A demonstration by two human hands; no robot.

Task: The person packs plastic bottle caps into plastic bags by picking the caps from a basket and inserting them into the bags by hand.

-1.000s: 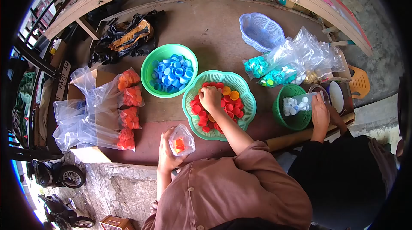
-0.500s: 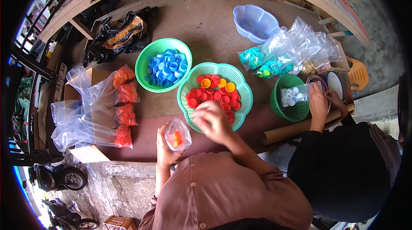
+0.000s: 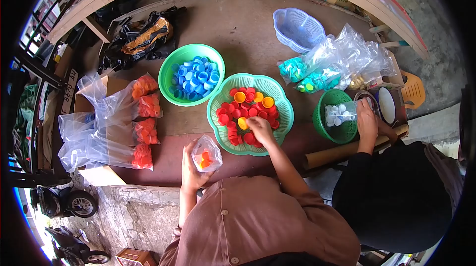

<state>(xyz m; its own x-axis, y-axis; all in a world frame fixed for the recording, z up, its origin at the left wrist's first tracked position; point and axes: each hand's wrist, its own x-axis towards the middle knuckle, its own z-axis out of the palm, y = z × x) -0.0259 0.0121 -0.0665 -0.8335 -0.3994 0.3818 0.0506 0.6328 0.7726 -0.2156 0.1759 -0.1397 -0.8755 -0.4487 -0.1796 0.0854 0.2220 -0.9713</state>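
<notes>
My left hand is closed around a clear plastic bag, its mouth facing up. A few orange and red bottle caps lie inside it. My right hand reaches into a pale green scalloped basket, its bent fingers pressed together among red bottle caps. Beside the fingertips is a yellow-orange bottle cap; what the fingers pinch, if anything, is hidden. More yellow-orange caps lie toward the basket's far side.
A green bowl of blue caps stands behind-left. Bags of orange-red caps lie left, bags of teal caps right. A co-worker's hand holds a bag over a dark green basket. A cardboard tube lies near the edge.
My right hand has moved from above the basket's near-left rim down into the red caps. My left hand still holds the bag, where more orange now shows. The view shifted slightly.
</notes>
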